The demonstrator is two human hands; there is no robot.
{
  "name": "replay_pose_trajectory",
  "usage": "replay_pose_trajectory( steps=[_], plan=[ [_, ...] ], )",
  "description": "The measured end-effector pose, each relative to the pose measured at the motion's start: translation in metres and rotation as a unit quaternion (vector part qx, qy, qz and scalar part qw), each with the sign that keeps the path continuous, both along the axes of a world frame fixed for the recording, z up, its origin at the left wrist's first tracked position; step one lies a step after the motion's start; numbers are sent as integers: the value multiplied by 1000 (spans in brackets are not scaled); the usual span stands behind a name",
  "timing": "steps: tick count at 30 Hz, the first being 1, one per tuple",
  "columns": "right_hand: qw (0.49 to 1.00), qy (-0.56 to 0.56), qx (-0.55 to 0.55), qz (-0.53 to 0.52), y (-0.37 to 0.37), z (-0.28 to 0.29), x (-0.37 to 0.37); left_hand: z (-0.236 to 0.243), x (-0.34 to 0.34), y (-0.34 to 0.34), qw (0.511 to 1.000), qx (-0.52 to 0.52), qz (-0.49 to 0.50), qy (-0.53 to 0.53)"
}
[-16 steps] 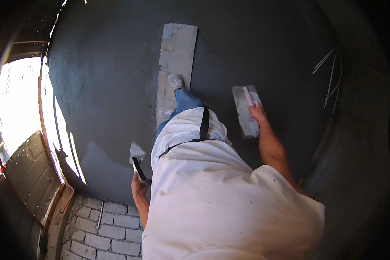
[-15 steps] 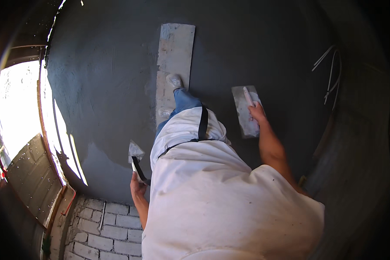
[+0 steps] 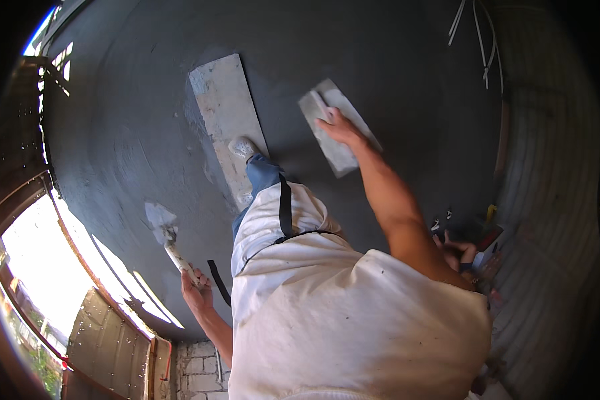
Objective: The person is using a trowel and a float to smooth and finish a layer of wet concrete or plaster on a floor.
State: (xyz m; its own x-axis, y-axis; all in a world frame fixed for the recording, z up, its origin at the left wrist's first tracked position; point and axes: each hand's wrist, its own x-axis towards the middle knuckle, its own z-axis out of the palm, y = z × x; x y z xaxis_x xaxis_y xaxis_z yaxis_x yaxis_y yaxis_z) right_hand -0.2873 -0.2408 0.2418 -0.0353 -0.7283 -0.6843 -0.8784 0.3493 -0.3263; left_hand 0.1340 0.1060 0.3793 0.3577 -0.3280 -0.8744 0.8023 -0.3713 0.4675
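Observation:
My left hand [image 3: 198,291] is closed round the pale handle of a small pointing trowel [image 3: 160,219]. Its blade, smeared with grey, points away from me over the grey cement floor [image 3: 133,133]. In my right hand [image 3: 343,127] is the handle of a rectangular finishing trowel [image 3: 339,155]; its broad blade appears flat on the dark, smooth cement, slightly blurred. I stand with pale-shod feet on a long, cement-stained board [image 3: 223,100] lying on that surface, between the two tools. A black strap [image 3: 219,283] hangs beside my left hand.
Thin white cables [image 3: 490,47] stick out at the far right, near a corrugated wall [image 3: 547,200]. Part of another person [image 3: 457,252] shows at the right, behind my arm. A bright opening with metal sheeting [image 3: 110,327] lies left; a block wall [image 3: 200,373] is at lower left.
The view has turned, so the board now slants. My right hand and finishing trowel have swung farther forward and left. My left hand has carried the pointing trowel outward from my body.

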Motion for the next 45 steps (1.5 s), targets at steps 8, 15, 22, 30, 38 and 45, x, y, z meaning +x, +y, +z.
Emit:
replay_pose_trajectory(
  steps=[8,15,22,30,38,45],
  plan=[
    [908,-346,-1,237,-17,47,235,52,-9,-139,969,-89,-110,-205],
    [804,-528,115,249,48,101,323,48,-37,-162,874,-76,-230,-421],
    [853,-450,126,233,98,103,326,3,-44,-107,841,-60,-259,-472],
    [906,-400,84,107,141,73,287,-17,-61,-59,824,-76,-393,-401],
    [923,-352,93,123,107,39,235,-72,-17,0,869,21,-352,-346],
    [936,-342,40,77,6,12,142,-127,-28,-54,827,62,-358,-428]
  ],
)
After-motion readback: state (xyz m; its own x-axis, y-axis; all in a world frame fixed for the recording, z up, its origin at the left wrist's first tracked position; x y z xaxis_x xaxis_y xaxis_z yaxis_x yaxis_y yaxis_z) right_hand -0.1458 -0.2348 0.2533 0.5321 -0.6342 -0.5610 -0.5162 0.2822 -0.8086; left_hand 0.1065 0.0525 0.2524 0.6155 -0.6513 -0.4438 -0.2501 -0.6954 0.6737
